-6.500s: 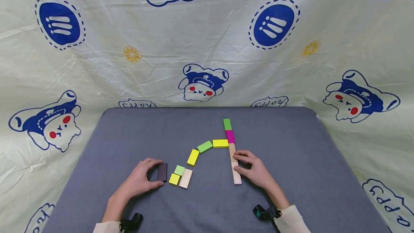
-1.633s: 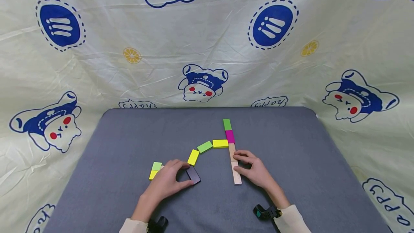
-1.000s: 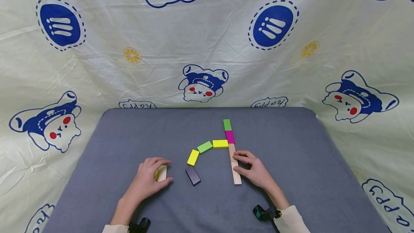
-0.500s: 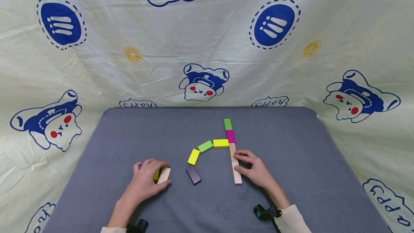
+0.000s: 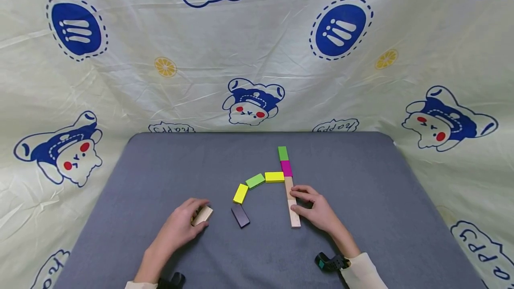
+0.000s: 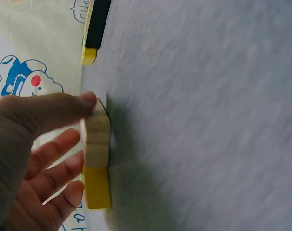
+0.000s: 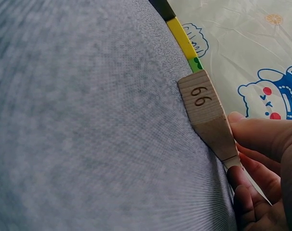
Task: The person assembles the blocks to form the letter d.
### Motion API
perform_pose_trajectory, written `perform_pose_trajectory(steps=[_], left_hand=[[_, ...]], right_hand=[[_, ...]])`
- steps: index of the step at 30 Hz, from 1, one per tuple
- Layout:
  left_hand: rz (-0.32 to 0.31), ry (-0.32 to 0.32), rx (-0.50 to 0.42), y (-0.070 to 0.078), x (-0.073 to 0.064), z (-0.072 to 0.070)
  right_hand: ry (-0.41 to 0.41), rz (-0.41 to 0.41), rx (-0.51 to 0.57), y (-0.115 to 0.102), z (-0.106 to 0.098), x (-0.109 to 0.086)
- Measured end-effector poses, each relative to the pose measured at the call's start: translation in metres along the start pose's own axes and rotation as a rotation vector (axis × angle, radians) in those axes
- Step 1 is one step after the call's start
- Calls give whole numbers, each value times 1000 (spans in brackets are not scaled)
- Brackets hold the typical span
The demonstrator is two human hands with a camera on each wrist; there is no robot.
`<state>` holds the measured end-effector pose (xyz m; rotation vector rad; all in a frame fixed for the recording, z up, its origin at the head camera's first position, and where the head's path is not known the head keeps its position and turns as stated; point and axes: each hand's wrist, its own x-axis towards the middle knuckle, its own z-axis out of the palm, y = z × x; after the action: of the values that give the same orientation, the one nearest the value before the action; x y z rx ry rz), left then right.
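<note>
My left hand (image 5: 178, 224) pinches a plain wooden block (image 5: 203, 216) between thumb and fingers at the left of the table. Against that block's end sits a yellow block (image 6: 97, 187), seen in the left wrist view; the green block there is hidden by the hand. At the right, my right hand (image 5: 317, 211) rests its thumb and fingertips along the side of two plain wooden blocks (image 5: 295, 218) laid end to end. The right wrist view shows one of these wooden blocks (image 7: 201, 98) marked 66. A dark block (image 5: 241, 216) lies between the hands.
From the dark block an arc runs through a yellow block (image 5: 240, 194), a green block (image 5: 255, 181) and another yellow block (image 5: 275, 177) to the straight column. A magenta block (image 5: 287, 168) and green block (image 5: 283, 153) top that column. A printed curtain (image 5: 192, 97) hangs behind the table.
My left hand set the dark block below the arc's yellow block, let go and went back left to the wooden block, which has since turned clockwise. The right hand stays put.
</note>
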<state>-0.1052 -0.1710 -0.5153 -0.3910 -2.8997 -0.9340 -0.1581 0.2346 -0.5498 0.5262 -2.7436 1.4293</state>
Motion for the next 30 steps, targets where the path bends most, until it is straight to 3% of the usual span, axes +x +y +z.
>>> perform_pose_trajectory(steps=[5,11,24,30], left_hand=[[-46,-22,35,-2,0,-5],[-81,12,96,-2,1,-2],[-17,67,11,2,3,2],[5,14,-47,11,8,5]], right_hand=[[-2,2,-10,2,0,0],[6,-8,-6,3,0,1],[-6,1,3,1,0,0],[-8,12,2,1,0,1]])
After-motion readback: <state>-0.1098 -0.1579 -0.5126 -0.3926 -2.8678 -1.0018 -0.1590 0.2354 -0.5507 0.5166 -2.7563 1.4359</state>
